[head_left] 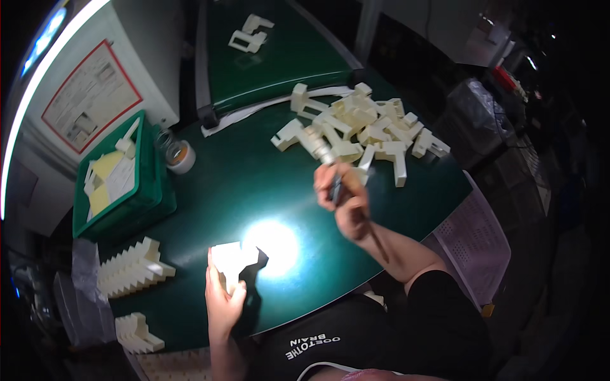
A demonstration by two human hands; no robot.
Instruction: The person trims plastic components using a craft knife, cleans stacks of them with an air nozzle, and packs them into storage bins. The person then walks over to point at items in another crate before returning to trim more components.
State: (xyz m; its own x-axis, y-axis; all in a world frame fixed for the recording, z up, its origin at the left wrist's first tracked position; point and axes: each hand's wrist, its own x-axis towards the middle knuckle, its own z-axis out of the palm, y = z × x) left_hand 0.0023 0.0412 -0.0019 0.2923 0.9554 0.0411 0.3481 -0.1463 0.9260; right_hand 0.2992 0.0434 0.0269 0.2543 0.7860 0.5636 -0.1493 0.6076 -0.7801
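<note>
My left hand (223,303) is closed around a cream plastic part (229,259), low over the near middle of the table. Strong light washes out the part's details. To the right and higher up, my right hand (343,195) grips a slim tool (319,145) with a pale, ringed end pointing away from me and a dark section between the fingers. The tool is blurred, so I cannot tell its kind. Just beyond its tip lies a loose heap of similar cream plastic parts (356,111).
Two neat rows of cream parts (135,267) stand along the left edge of the green table (197,209). Behind them is a green bin (162,190) holding papers and parts, beside a small round container (183,159). A green conveyor belt (279,60) carrying two parts meets the far edge.
</note>
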